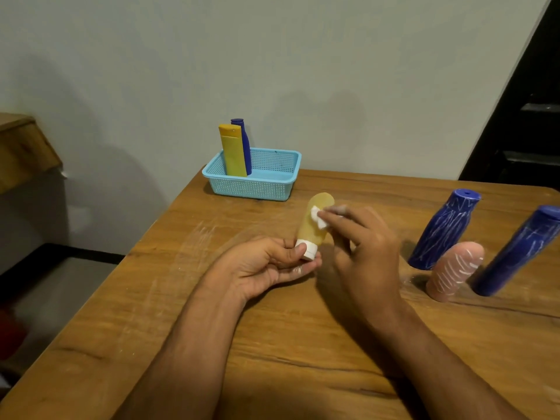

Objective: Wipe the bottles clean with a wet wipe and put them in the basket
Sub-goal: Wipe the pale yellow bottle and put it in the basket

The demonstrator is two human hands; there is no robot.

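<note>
The left hand [266, 265] pinches the amber bottle [315, 222] by its cap, upright, while right fingers [333, 218] press the wipe [318, 218] against its upper side.

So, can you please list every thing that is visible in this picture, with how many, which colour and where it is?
basket: 1, light blue, far side of the table, near the wall
yellow bottle: 1, yellow, upright in the basket
blue bottle in basket: 1, dark blue, upright behind the yellow one
amber bottle: 1, amber with white cap, held above the table, cap down
wet wipe: 1, white, pressed on the amber bottle
marked blue bottles: 2, dark blue with white streaks, table right
pink bottle: 1, pink with white streaks, between them
table: 1, brown wood
left hand: holds the amber bottle at the cap
right hand: holds the wipe
</note>
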